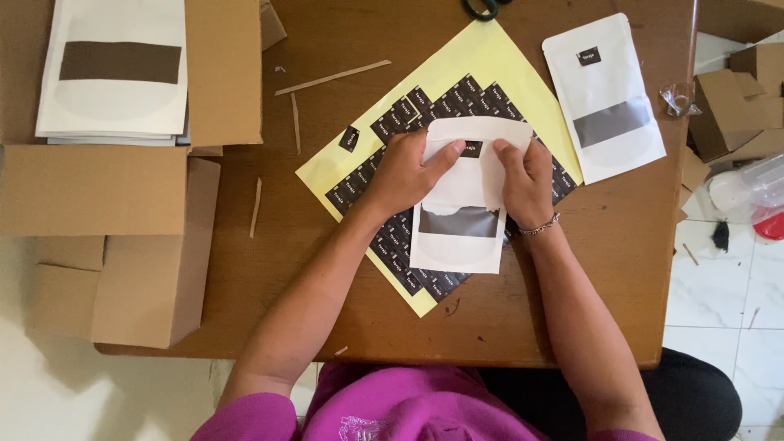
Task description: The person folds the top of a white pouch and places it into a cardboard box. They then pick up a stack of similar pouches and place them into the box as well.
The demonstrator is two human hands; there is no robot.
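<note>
At the bottom of the frame sat the person in a magenta top, both forearms reaching up toward the centre of the wooden counter (269, 269). In the middle of the frame a white pouch (459, 216) with a grey window band lay on top of a yellow sheet (490, 57) covered with rows of small black stickers (453, 102). The left hand (406, 173) rested on the pouch's left upper edge, its grip pressed flat with the thumb stretched across the white face toward a small black sticker (471, 149) near the pouch's top. The right hand (524, 181), a bracelet at its wrist, clasped the pouch's right upper side, fingers curled over the edge.

A single loose black sticker (349, 139) lay at the sheet's left edge. Thin paper strips (331, 78) were scattered on the counter left of centre. At the upper right a second white pouch (603, 98) lay flat, already bearing a black sticker. At the upper left a stack of white pouches (114, 69) sat in an open cardboard box (224, 73), and black scissor handles (486, 8) showed at the top edge.
</note>
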